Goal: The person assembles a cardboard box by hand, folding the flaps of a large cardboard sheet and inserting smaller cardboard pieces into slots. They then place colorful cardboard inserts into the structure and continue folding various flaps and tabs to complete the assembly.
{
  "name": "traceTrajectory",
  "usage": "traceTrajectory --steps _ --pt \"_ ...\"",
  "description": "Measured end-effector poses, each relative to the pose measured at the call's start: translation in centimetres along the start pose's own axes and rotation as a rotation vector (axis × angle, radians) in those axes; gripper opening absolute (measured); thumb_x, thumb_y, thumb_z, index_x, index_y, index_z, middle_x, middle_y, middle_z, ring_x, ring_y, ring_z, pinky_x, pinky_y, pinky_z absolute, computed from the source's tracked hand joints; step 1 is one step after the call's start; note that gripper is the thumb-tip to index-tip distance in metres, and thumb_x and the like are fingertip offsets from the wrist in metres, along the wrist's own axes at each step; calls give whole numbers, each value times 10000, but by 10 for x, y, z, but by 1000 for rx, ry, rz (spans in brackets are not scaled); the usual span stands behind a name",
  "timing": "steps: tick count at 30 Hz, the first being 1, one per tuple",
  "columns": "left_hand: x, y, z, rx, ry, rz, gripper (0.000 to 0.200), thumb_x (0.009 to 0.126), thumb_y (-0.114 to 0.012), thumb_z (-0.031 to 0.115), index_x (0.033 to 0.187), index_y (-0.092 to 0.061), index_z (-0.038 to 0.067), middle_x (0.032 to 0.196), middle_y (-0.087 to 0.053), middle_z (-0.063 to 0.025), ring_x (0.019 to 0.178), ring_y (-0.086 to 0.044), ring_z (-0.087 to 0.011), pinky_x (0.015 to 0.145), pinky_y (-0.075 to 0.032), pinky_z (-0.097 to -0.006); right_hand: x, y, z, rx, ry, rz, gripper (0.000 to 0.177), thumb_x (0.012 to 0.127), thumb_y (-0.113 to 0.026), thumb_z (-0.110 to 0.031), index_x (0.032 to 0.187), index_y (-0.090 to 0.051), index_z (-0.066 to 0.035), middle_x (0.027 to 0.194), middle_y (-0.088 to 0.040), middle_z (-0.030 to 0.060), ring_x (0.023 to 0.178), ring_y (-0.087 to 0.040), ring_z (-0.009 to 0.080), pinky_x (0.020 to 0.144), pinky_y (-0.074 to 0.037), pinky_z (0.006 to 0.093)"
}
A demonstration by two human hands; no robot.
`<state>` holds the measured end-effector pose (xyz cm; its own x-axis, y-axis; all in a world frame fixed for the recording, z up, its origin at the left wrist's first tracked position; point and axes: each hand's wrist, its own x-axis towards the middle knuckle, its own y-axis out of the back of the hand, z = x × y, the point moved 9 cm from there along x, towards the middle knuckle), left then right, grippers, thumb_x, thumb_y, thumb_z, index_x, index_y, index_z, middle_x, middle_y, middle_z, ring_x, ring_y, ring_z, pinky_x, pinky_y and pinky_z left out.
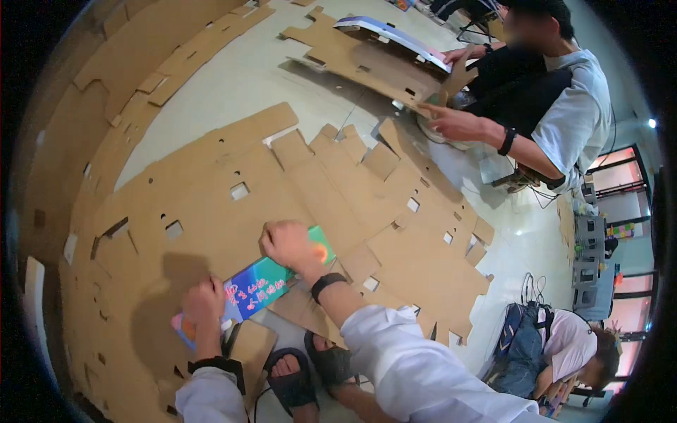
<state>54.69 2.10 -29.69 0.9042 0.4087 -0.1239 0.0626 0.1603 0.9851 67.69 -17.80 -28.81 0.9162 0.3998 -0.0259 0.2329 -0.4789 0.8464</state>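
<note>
Pale floor [233, 77] under one large die-cut cardboard sheet [211, 190]. One printed panel [257, 285] at 6 o'clock: left hand [204, 303] clenched on near end, right hand [285, 243] curled over far end. Second sheet [352, 53] under co-worker's hand [455, 123], 1 o'clock.

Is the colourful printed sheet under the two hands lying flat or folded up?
Flat: the colourful sheet lies spread on the brown cardboard, left hand and right hand resting on its ends.

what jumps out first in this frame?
The bright blue-green printed panel at lower centre, with the left hand on its near end and the right hand pressing its far end. It lies on big flat die-cut cardboard sheets spread on the floor. At upper right, another person handles a second cardboard piece.
</note>
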Motion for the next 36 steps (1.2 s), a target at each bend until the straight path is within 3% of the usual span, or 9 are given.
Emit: traceTrajectory --steps 5,7,8,13,16,19,22,32,36 --pt "0 9 7 -33 -23 -29 268 840 -509 292 784 -666 82 642 -626 -199 577 -625 -377 549 -509 -479 4 -7 26 282 -285 -66 314 846 -506 -318 751 -624 -42 706 -621 179 714 -627 304 630 -490 423" --pt "1 19 10 -42 -57 75 239 831 -517 286 787 -654 95 653 -629 -200 585 -630 -372 543 -510 -478 13 5 68 1451 -382 119 352 875 -507 -352 753 -621 -42 691 -611 108 715 -623 222 604 -486 356" --pt "3 22 9 -39 -63 89 230 829 -521 284 777 -649 100 647 -629 -194 580 -630 -369 534 -508 -476 12 35 84 1503 -348 224 325 885 -517 -326 764 -614 -41 680 -581 51 682 -597 171 593 -476 315" --pt "0 23 11 -79 -83 136 214 825 -529 283 745 -632 112 616 -625 -167 542 -617 -358 494 -501 -462 -57 121 187 260 -457 251 248 840 -598 -216 792 -612 27 666 -582 44 632 -590 129 564 -453 280" --pt "-1 24 11 -32 -39 111 202 818 -539 271 727 -629 114 590 -614 -155 519 -606 -350 485 -496 -459 -113 100 238 267 -845 -93 258 851 -587 -229 792 -609 22 700 -610 62 621 -598 147 551 -479 278" --pt "-2 22 12 -50 -95 199 194 810 -547 267 715 -628 118 570 -600 -152 515 -605 -345 484 -491 -465 -144 88 198 760 -982 -280 245 873 -580 -229 833 -591 13 760 -643 99 639 -623 163 559 -520 275" --pt "0 32 17 9 -150 238 188 802 -554 266 704 -620 120 552 -589 -143 507 -602 -343 480 -484 -466 -143 75 170 1692 -834 -98 200 890 -583 -196 869 -564 2 780 -648 113 669 -643 168 584 -552 282" --pt "1 32 18 26 -154 235 200 802 -559 282 674 -613 139 516 -581 -145 482 -598 -348 451 -469 -472 -89 69 153 117 -682 -52 202 807 -669 -142 852 -507 -32 852 -592 127 656 -603 217 526 -465 354" --pt "0 22 16 61 -157 192 174 807 -559 287 723 -628 151 524 -591 -151 484 -605 -343 470 -482 -467 -62 76 84 -51 -111 162 312 733 -691 -313 855 -585 -46 947 -555 142 864 -554 266 699 -432 422"
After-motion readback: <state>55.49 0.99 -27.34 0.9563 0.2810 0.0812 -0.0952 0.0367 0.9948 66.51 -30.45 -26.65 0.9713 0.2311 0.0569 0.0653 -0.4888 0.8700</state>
